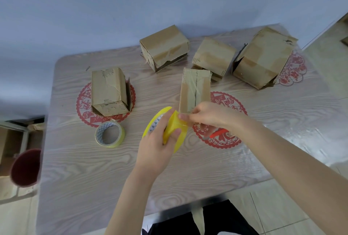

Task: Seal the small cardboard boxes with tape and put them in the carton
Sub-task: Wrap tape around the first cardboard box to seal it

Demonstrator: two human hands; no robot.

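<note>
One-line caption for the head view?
Left hand holds yellow tape roll; right hand pulls its end near a small box.

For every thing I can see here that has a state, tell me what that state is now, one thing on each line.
Yellow tape roll in hand: gripped by left hand, end being pulled.
Right hand: pinching the tape end.
Narrow cardboard box at centre: upright, top seam taped.
Second yellow tape roll: lying flat on wooden table, untouched.
Left cardboard box: side flap open.
Red-handled tool: on table, partly hidden.
</note>
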